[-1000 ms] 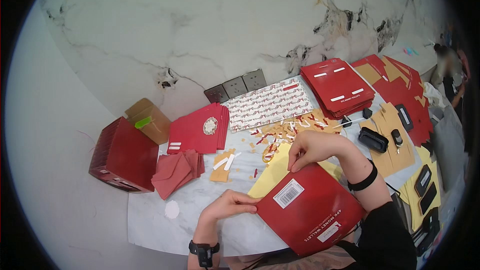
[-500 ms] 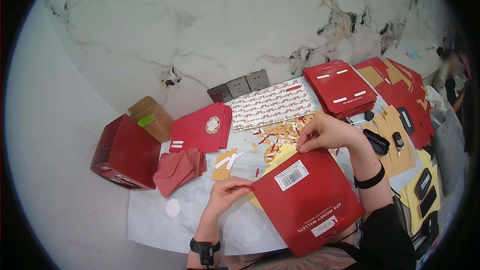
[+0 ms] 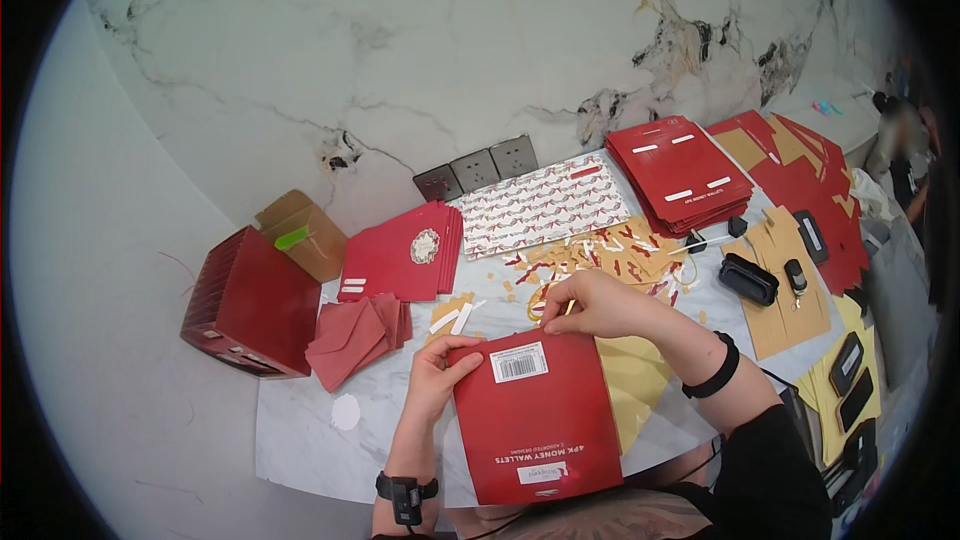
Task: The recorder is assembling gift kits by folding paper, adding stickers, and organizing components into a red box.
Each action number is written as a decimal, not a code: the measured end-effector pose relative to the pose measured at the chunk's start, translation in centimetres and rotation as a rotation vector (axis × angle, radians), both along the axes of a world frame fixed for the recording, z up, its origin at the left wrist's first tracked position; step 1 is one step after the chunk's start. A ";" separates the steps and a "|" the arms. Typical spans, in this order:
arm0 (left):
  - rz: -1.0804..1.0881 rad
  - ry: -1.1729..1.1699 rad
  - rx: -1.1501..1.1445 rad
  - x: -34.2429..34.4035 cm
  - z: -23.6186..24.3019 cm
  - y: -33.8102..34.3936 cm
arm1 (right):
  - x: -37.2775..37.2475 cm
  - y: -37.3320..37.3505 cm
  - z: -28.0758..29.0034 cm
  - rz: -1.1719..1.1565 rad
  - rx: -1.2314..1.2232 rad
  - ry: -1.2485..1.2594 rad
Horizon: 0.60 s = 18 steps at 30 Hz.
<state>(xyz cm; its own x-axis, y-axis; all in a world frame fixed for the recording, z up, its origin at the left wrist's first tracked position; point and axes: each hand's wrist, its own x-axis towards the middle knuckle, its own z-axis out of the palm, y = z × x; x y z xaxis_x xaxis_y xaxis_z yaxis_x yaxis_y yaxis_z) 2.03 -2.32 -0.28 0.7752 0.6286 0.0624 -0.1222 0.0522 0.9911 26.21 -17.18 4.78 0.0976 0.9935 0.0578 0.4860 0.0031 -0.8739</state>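
Observation:
A flat red card packet (image 3: 540, 405) with a white barcode label hangs over the near edge of the table, its label end farthest from me. My left hand (image 3: 437, 375) grips its far left corner, thumb on top and fingers behind. At the far edge my right hand (image 3: 598, 306) pinches the card between thumb and fingers; a small yellowish bit shows between those fingers, too small to name. Yellow paper (image 3: 637, 385) lies under the packet and sticks out on its right side.
Red envelopes (image 3: 355, 340), a stack of red cards (image 3: 395, 255), a dark red box (image 3: 260, 300) and a brown carton (image 3: 315, 245) stand left. Paper scraps (image 3: 625, 250) lie beyond my hands. Right are stacked red packets (image 3: 680, 175), a black case (image 3: 750, 280) and phones (image 3: 855, 405).
The red packet has swung from a slant to nearly straight and shifted left. My right hand has moved left and nearer along its far edge; yellow paper now shows on the right.

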 end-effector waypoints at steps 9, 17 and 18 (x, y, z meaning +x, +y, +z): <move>-0.171 0.395 -0.084 -1.8 0.6 1.5 | 1.3 -0.5 -0.5 0.115 -0.286 -0.165; -0.159 0.462 -0.026 -2.8 1.0 2.5 | 4.5 -3.1 2.5 -0.327 -0.308 -0.774; -0.127 0.459 -0.027 -3.0 1.2 2.6 | 5.0 -3.5 2.8 -0.328 -0.321 -0.771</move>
